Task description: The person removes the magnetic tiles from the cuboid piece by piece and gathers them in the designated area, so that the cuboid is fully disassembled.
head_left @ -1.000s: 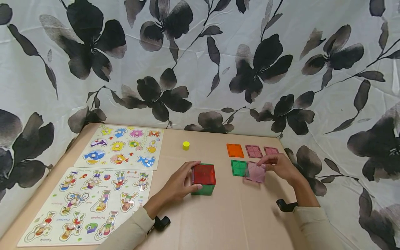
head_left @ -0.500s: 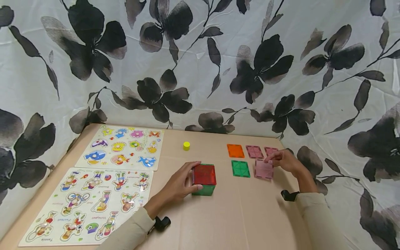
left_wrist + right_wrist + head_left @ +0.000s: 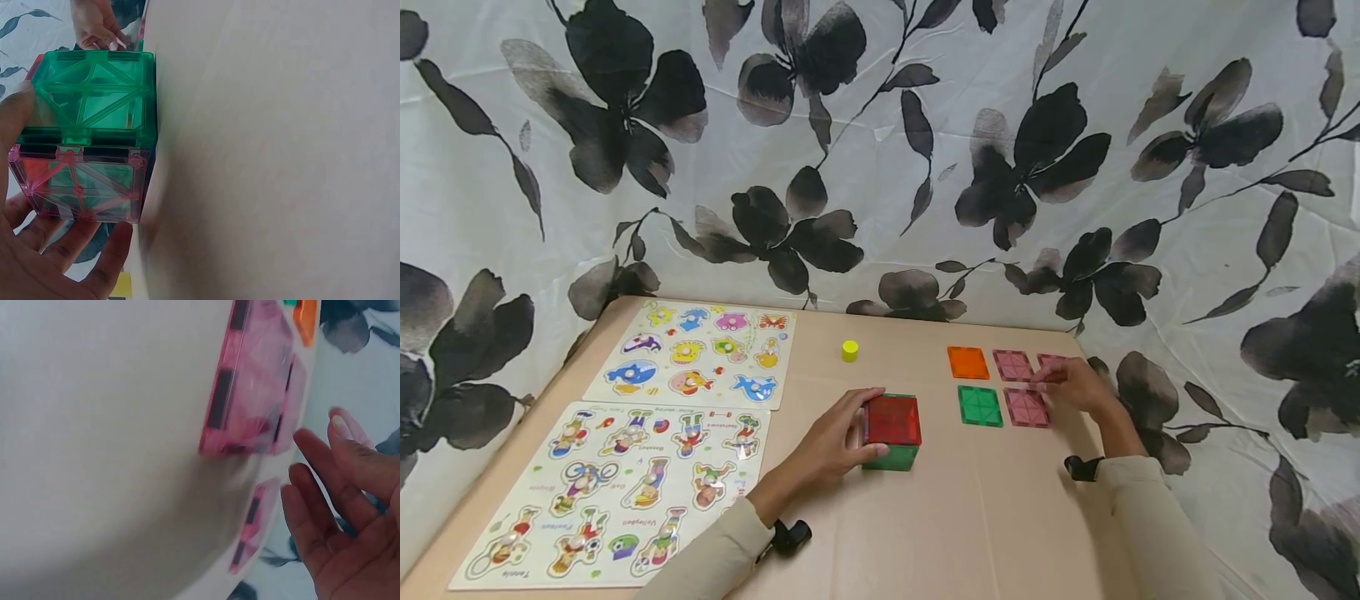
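Note:
My left hand (image 3: 829,437) holds a cube built of see-through magnetic tiles (image 3: 891,432) on the table. Its top is red and the side toward me is green. In the left wrist view, the thumb lies along one side of the cube (image 3: 90,97), and the fingers are spread by its pink face (image 3: 78,187). A pink magnetic tile (image 3: 1026,407) lies flat beside a green tile (image 3: 980,406). My right hand (image 3: 1078,385) hovers at the pink tile's right corner. In the right wrist view, its relaxed fingers (image 3: 306,534) stand apart from the pink tile (image 3: 250,387), holding nothing.
Behind lie an orange tile (image 3: 967,362), a pink tile (image 3: 1012,365) and another pink tile (image 3: 1051,360) partly hidden by my right hand. A yellow round piece (image 3: 849,351) stands farther back. Two picture boards (image 3: 688,354) cover the table's left side. A flowered cloth (image 3: 880,167) hangs behind.
The right hand moved the pink tile rightward off the green one, laid it flat beside it and let go. The left hand and the cube stayed in place.

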Available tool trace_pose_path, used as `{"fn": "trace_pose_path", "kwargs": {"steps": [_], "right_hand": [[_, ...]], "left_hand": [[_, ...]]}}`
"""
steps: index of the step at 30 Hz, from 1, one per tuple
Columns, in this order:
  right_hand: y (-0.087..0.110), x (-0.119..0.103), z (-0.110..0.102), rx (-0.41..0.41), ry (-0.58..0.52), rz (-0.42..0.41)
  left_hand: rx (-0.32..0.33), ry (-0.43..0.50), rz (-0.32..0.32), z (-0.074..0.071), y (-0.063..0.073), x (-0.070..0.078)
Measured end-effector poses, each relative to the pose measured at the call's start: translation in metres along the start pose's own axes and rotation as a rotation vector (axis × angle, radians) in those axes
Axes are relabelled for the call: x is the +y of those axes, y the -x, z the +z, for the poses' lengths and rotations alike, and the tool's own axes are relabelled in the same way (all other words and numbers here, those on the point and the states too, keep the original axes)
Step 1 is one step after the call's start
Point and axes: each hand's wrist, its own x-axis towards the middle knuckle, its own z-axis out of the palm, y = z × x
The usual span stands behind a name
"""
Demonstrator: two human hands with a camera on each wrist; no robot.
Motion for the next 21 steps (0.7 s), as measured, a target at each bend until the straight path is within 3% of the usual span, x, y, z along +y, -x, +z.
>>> {"fn": "trace_pose_path", "kwargs": {"steps": [4,9,21], "right_hand": [[0.007,-0.012,0.008,0.074,0.049,-0.039],[0.019,-0.036,0.021,0.095,0.044,-0.123],[0.055,-0.113,0.080,-0.046,-0.168,-0.215]], "left_hand": [[0.003,0.001,-0.001,0.001,0.000,0.000],[0.014,-0.005,0.011,0.001,-0.001,-0.001],[0.005,0.007,-0.003,0.001,-0.002,0.001]]}}
